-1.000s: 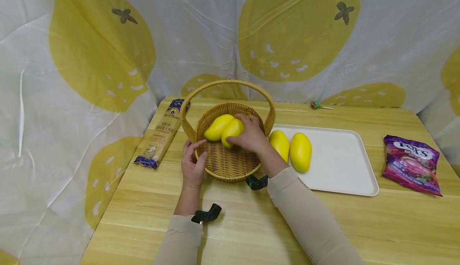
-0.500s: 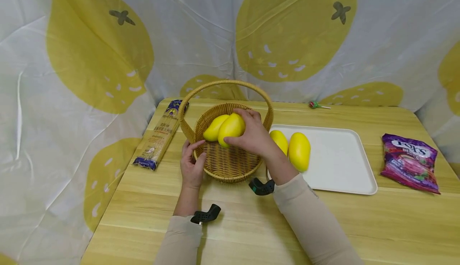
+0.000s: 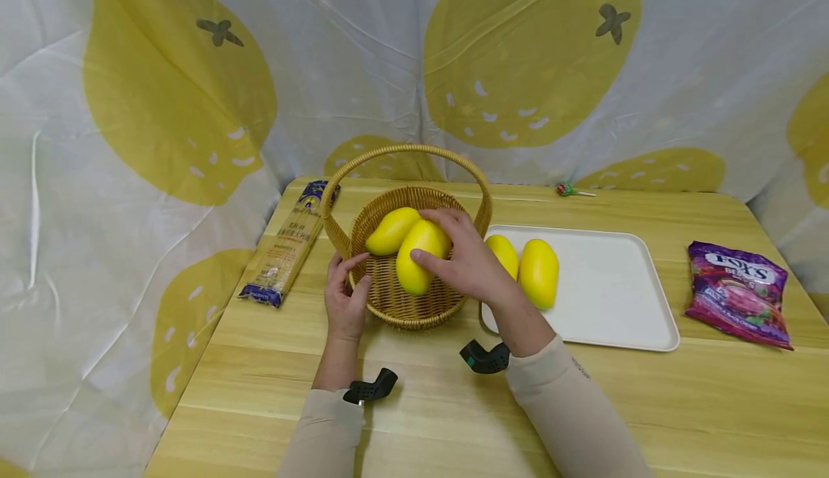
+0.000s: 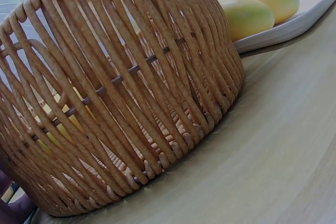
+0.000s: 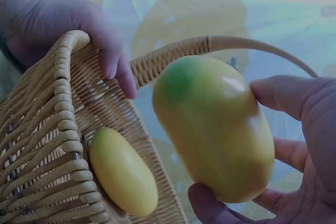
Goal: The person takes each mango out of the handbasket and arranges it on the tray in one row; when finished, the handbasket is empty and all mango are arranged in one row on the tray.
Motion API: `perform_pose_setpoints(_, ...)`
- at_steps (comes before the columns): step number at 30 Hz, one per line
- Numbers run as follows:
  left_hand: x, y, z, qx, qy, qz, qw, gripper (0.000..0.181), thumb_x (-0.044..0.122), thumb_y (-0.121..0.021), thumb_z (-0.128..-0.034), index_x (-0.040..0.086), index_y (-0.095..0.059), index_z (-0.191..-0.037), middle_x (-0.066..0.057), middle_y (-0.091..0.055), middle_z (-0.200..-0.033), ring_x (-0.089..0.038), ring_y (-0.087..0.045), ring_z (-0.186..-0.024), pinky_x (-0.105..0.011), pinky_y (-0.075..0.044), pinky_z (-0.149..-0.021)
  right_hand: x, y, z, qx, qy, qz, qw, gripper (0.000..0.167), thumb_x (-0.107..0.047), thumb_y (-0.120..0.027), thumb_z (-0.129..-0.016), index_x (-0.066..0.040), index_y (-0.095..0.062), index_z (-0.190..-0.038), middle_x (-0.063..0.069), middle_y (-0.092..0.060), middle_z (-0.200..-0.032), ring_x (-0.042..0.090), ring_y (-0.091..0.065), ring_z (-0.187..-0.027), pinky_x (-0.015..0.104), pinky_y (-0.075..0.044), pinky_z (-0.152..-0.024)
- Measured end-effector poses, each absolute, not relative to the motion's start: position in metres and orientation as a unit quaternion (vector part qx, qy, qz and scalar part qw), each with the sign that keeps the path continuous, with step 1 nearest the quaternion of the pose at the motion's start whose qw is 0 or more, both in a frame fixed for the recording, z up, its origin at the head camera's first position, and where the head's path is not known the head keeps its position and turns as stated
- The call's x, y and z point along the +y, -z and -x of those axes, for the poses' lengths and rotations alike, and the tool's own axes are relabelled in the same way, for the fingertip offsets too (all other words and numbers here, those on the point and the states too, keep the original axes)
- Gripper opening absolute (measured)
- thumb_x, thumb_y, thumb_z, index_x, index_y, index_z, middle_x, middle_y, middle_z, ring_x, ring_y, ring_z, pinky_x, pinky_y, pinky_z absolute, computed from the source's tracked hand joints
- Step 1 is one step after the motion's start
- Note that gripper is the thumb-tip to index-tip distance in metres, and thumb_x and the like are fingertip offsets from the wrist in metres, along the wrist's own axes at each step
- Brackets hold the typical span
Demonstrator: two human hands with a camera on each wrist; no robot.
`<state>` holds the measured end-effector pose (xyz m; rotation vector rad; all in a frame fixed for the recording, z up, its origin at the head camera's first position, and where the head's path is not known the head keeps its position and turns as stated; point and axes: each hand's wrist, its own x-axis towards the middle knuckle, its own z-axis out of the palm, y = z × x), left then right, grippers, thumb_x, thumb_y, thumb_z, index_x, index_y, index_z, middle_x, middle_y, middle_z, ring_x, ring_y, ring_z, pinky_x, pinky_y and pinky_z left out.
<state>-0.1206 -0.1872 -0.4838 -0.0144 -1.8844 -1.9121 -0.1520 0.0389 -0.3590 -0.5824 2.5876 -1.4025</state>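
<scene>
Lemon-print curtain (image 3: 350,53) behind a wood table (image 3: 427,420) — right hand (image 3: 468,262) has a mango (image 3: 417,269) over the basket (image 3: 414,323).
Head: right thumb and fingers clasp that fruit; second mango (image 3: 391,231) lies inside; left hand (image 3: 346,298) grips the basket's left rim; tray (image 3: 609,291) at right carries two more mangoes (image 3: 539,273), pasta packet (image 3: 285,247) left, lollipop (image 3: 566,190) at the back, purple candy bag (image 3: 738,294) far right. Left wrist: woven outer wall fills most of it, tray pair beyond, left grip unclear. Right wrist: held mango shows a green end, apart from the one inside — left fingers hook over the rim.
</scene>
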Motion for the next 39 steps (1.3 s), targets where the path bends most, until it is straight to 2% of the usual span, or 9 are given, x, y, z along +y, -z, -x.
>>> perform_pose_setpoints(4, -0.187, 0.483, 0.12, -0.684, 0.694, 0.002, 0.225, 0.036, -0.006, -0.057, -0.0878, -0.017, -0.06, -0.122, -0.023, -0.032, -0.159, -0.036, -0.029, -0.15, -0.061, -0.024, -0.119, 0.045, 0.357, 0.145, 0.859, 0.466, 0.197, 0.075, 0.069, -0.039, -0.073, -0.091, -0.029, -0.045, -0.153, 0.008, -0.039, -0.153, 0.029, -0.056, -0.119, 0.048, -0.052, -0.094)
perform_pose_setpoints(12, -0.187, 0.483, 0.12, -0.682, 0.695, 0.004, 0.226, 0.036, -0.007, -0.057, -0.0872, -0.015, -0.061, -0.122, -0.023, -0.033, -0.158, -0.037, -0.031, -0.149, -0.062, -0.026, -0.118, 0.06, 0.356, 0.136, 0.848, 0.483, 0.185, 0.114, 0.074, -0.04, -0.078, -0.087, -0.039, -0.042, -0.152, 0.004, -0.049, -0.147, 0.028, -0.06, -0.114, 0.043, -0.054, -0.089)
perform_pose_setpoints(19, -0.188, 0.485, 0.12, -0.683, 0.692, 0.002, 0.232, 0.036, -0.005, -0.058, -0.0875, -0.016, -0.06, -0.122, -0.024, -0.031, -0.16, -0.038, -0.026, -0.151, -0.064, -0.025, -0.118, 0.076, 0.354, 0.123, 0.854, 0.447, 0.236, 0.119, 0.078, -0.042, -0.083, -0.082, -0.035, -0.047, -0.151, 0.001, -0.05, -0.148, 0.024, -0.054, -0.118, 0.044, -0.05, -0.093)
perform_pose_setpoints(24, -0.189, 0.486, 0.12, -0.686, 0.689, 0.006, 0.234, 0.035, -0.005, -0.058, -0.0882, -0.015, -0.061, -0.122, -0.024, -0.032, -0.159, -0.038, -0.029, -0.15, -0.064, -0.027, -0.117, 0.089, 0.353, 0.112, 0.861, 0.417, 0.266, 0.118, 0.08, -0.039, -0.086, -0.08, -0.033, -0.049, -0.151, 0.002, -0.051, -0.149, 0.021, -0.055, -0.119, 0.044, -0.048, -0.095)
perform_pose_setpoints(31, -0.189, 0.486, 0.12, -0.689, 0.686, 0.006, 0.231, 0.035, -0.005, -0.058, -0.0883, -0.014, -0.061, -0.122, -0.024, -0.033, -0.158, -0.037, -0.03, -0.15, -0.064, -0.028, -0.116, 0.118, 0.36, 0.107, 0.866, 0.422, 0.24, 0.118, 0.078, -0.03, -0.086, -0.081, -0.033, -0.049, -0.15, 0.003, -0.048, -0.147, 0.022, -0.057, -0.109, 0.039, -0.053, -0.086)
perform_pose_setpoints(35, -0.189, 0.486, 0.12, -0.69, 0.686, 0.009, 0.231, 0.035, -0.004, -0.058, -0.0884, -0.014, -0.061, -0.122, -0.024, -0.033, -0.159, -0.038, -0.03, -0.15, -0.065, -0.029, -0.115, 0.138, 0.364, 0.109, 0.862, 0.44, 0.223, 0.114, 0.079, -0.028, -0.085, -0.084, -0.027, -0.046, -0.153, 0.007, -0.048, -0.143, 0.027, -0.055, -0.113, 0.04, -0.054, -0.087)
perform_pose_setpoints(39, -0.188, 0.487, 0.121, -0.692, 0.684, 0.008, 0.231, 0.036, -0.004, -0.058, -0.0885, -0.014, -0.061, -0.122, -0.024, -0.032, -0.159, -0.038, -0.029, -0.151, -0.066, -0.029, -0.114, 0.154, 0.364, 0.114, 0.869, 0.443, 0.191, 0.11, 0.083, -0.029, -0.083, -0.086, -0.027, -0.039, -0.157, 0.009, -0.045, -0.149, 0.032, -0.055, -0.116, 0.044, -0.055, -0.091)
